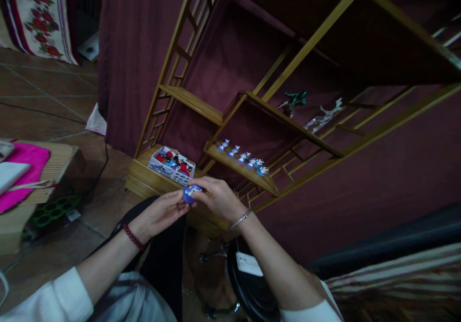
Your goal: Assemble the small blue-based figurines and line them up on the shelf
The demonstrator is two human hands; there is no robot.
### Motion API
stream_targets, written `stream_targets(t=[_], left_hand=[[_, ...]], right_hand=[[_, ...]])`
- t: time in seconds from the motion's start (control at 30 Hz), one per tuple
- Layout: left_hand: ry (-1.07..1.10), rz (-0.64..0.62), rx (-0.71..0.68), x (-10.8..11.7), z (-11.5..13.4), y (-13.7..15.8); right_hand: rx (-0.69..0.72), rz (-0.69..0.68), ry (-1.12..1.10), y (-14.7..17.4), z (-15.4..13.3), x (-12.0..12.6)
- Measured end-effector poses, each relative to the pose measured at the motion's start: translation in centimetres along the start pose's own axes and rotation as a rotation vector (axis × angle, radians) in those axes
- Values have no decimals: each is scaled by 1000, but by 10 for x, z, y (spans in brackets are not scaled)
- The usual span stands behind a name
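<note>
Between my two hands is a small figurine [190, 193] on a round purple-blue base, with white parts on top. My left hand [167, 212] grips the base at its edge, palm turned up. From the other side, my right hand [216, 196] pinches the figurine with thumb and fingers. Just beyond my hands, a patterned box [169, 172] full of small red, black and blue figures sits on the low wooden ledge. To the right, a row of several similar figurines [245, 157] stands on a wooden shelf [230, 161].
Higher up, a green-topped ornament [295, 100] and a clear deer-like ornament [324, 116] stand on another shelf. A black stool [248, 288] bearing a white object is below my right arm. At left is a table [61, 163] with pink cloth [30, 163].
</note>
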State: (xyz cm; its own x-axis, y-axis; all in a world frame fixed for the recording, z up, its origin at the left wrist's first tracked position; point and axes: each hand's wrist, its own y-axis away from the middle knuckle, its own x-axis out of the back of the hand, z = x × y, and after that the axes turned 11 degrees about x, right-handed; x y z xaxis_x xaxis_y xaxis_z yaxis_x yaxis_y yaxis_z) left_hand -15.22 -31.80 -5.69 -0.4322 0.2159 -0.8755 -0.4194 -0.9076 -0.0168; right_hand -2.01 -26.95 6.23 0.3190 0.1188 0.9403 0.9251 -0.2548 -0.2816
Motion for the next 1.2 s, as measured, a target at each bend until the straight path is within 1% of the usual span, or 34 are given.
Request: stream_targets(t=[0.2,0.33,0.43,0.53,0.77,1.03,1.2], left_hand=[[37,2,-13,0,-1,-1],[36,-21,-6,3,-4,-2],[43,-5,-4,5,-7,-3],[43,17,8,7,-9,-3],[-2,20,8,14,-11,-6],[-17,51,2,15,-12,-8],[-42,65,-18,19,-14,-11]], right_hand=[[-1,-43,51,-2,2,0],[-33,-84,66,0,1,-2],[-66,-114,69,2,1,-5],[-107,-122,75,5,3,-9],[-211,-113,139,7,7,-20],[-314,-94,190,11,8,-32],[-451,-116,285,9,4,-39]])
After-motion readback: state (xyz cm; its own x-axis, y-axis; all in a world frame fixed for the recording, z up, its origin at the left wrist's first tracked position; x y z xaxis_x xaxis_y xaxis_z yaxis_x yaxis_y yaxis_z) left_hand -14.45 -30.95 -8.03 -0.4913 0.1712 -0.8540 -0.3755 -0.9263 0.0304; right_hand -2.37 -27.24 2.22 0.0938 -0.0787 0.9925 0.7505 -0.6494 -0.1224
